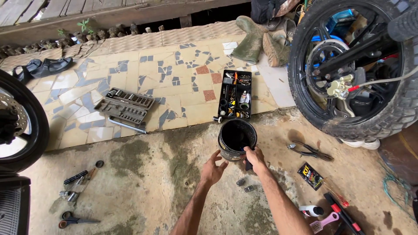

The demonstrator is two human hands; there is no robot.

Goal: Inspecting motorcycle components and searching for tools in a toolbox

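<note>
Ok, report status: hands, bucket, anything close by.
Right hand gripping black bucket at its rim. Left hand open beside it. Two small metal parts on floor by the wrists.

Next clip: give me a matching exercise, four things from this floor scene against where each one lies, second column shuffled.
Things:
1. black bucket
2. socket set
3. pliers
4. scissors

Places:
A. bottom left, on the concrete
B. between the left hand and right hand
C. open on the tiles, left of the parts tray
D. on the concrete below the motorcycle wheel

Pairs: 1-B, 2-C, 3-D, 4-A
</note>
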